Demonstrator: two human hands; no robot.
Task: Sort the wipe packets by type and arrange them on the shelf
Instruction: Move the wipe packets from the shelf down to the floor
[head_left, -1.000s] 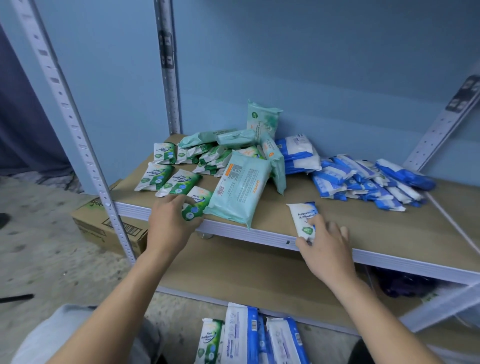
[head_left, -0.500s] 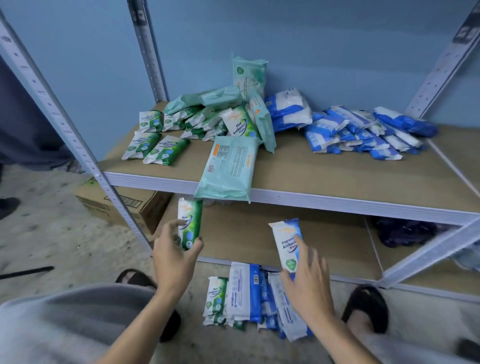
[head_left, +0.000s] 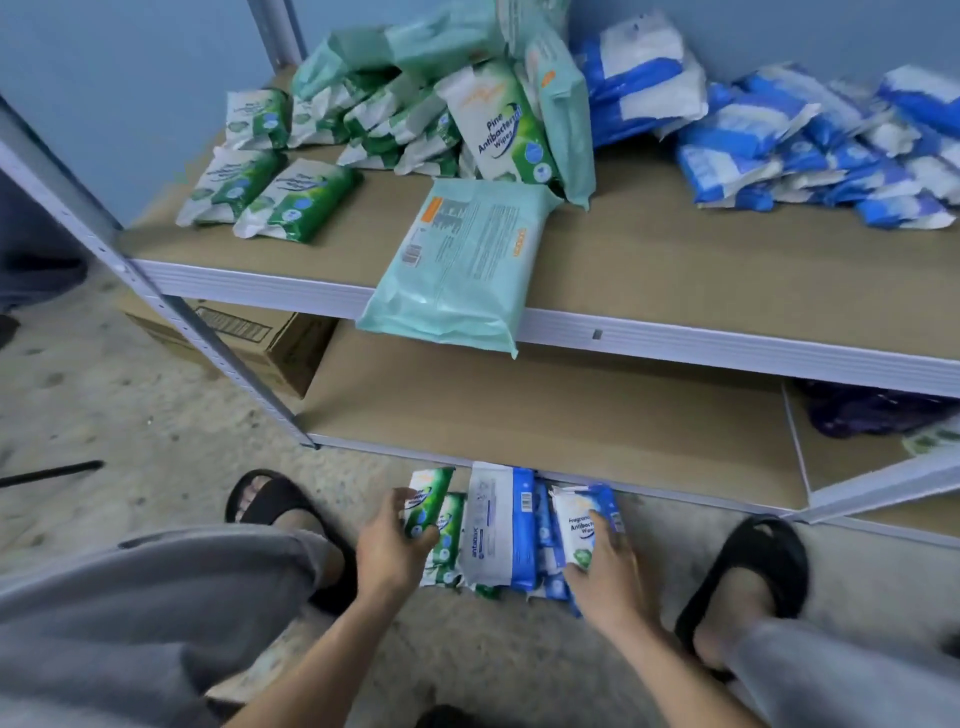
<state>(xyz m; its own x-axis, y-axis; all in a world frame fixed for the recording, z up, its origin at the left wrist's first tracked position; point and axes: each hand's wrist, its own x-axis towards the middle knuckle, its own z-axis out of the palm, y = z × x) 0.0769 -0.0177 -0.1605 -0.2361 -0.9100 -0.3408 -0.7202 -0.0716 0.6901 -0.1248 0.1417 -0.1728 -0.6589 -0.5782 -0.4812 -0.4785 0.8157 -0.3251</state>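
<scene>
Nearest to you, your left hand (head_left: 395, 545) grips a small green packet (head_left: 430, 499) and your right hand (head_left: 608, 566) grips a small blue packet (head_left: 582, 522). Each hand has its fingers curled around its packet, low above the floor. Just beside them a short row of packets (head_left: 498, 525) stands on edge on the floor, close to the front edge of the lower shelf (head_left: 545, 410), with green ones at the left and blue ones at the right.

I judge that you are now adding each packet to its own kind. The next move asks you to set the green one beside the green and the blue one beside the blue, both upright, and only then to let go.

Farther, on the upper shelf (head_left: 727, 348), more packets wait. A large mint packet (head_left: 462, 265) hangs over the front rim, green packets (head_left: 270, 192) lie at the far left, and a blue pile (head_left: 779, 145) lies at the far right.
</scene>
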